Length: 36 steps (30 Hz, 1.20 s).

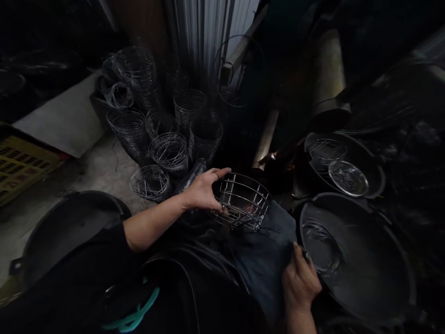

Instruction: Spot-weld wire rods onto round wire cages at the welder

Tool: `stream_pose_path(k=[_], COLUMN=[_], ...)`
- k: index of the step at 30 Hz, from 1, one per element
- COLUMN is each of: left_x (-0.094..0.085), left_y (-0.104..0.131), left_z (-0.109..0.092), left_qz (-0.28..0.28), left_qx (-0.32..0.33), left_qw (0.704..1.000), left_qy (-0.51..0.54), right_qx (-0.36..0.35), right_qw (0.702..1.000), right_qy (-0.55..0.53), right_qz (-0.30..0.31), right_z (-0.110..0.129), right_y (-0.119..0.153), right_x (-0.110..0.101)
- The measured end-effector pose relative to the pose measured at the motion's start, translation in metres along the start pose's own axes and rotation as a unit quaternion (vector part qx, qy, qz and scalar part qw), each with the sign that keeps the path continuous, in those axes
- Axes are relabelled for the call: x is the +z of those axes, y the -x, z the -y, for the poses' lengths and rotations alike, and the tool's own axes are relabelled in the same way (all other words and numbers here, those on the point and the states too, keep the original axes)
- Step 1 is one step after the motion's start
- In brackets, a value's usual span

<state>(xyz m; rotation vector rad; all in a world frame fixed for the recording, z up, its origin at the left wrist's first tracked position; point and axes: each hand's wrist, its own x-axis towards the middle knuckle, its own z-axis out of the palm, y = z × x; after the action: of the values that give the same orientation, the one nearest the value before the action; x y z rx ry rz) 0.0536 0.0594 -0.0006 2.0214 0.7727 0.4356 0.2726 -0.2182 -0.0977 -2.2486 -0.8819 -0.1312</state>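
Wire basket (244, 204), left hand (204, 189) gripping its side, right hand (301, 278) curled (contents unclear)

Above the wire basket (245, 206) I have room to reach down into its open top, though my left hand (205, 190) takes up its left side. Beyond the basket and to its left, crowded wire stacks (168, 153) block me. Just past its far rim, a pale bar (267, 139) obstructs a straight reach. Right of the basket, I could pass over the wide tub (368, 264), with my right hand (301, 278) beside that route.
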Motion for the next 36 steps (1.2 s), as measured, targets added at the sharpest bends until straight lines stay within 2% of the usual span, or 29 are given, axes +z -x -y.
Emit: stream_pose_path(k=[4, 7, 9, 11, 13, 16, 18, 21, 24, 28, 33, 36], left_x=[0.009, 0.017, 0.022, 0.027, 0.030, 0.032, 0.032, 0.032, 0.031, 0.029, 0.028, 0.034], left_y=[-0.009, -0.012, -0.013, -0.014, -0.013, -0.011, -0.009, -0.007, -0.009, -0.013, -0.015, -0.008], left_z=[-0.001, -0.001, -0.001, -0.001, -0.002, -0.004, -0.005, -0.005, -0.005, -0.008, -0.015, -0.013], left_qz=[-0.001, 0.004, 0.004, 0.003, 0.004, 0.011, 0.015, 0.008, -0.012, -0.001, 0.014, 0.046], left_qx=[0.010, 0.021, 0.034, 0.045, 0.053, 0.058, 0.059, 0.061, 0.062, 0.055, 0.031, 0.008], left_qw=[1.000, 0.999, 0.999, 0.997, 0.996, 0.994, 0.993, 0.991, 0.990, 0.990, 0.991, 0.990], left_qy=[-0.007, -0.023, -0.041, -0.058, -0.072, -0.092, -0.103, -0.120, -0.129, -0.127, -0.129, -0.134], right_qx=[0.052, 0.092, 0.039, -0.055, -0.131, -0.182, -0.208, -0.294, -0.384, -0.442, -0.450, -0.452], right_qw=[0.998, 0.984, 0.980, 0.969, 0.937, 0.881, 0.884, 0.911, 0.893, 0.865, 0.852, 0.857], right_qy=[-0.039, -0.129, -0.140, -0.134, -0.157, -0.194, -0.156, -0.020, 0.084, 0.110, 0.179, 0.131], right_qz=[0.013, 0.079, 0.134, 0.198, 0.282, 0.391, 0.388, 0.290, 0.220, 0.211, 0.199, 0.212], right_z=[0.023, 0.052, 0.075, 0.098, 0.120, 0.142, 0.147, 0.146, 0.144, 0.148, 0.149, 0.139], right_y=[-0.005, -0.015, -0.024, -0.036, -0.050, -0.068, -0.075, -0.075, -0.071, -0.072, -0.075, -0.069], right_x=[-0.014, -0.030, -0.040, -0.046, -0.047, -0.035, -0.022, -0.004, 0.003, 0.000, -0.006, -0.005])
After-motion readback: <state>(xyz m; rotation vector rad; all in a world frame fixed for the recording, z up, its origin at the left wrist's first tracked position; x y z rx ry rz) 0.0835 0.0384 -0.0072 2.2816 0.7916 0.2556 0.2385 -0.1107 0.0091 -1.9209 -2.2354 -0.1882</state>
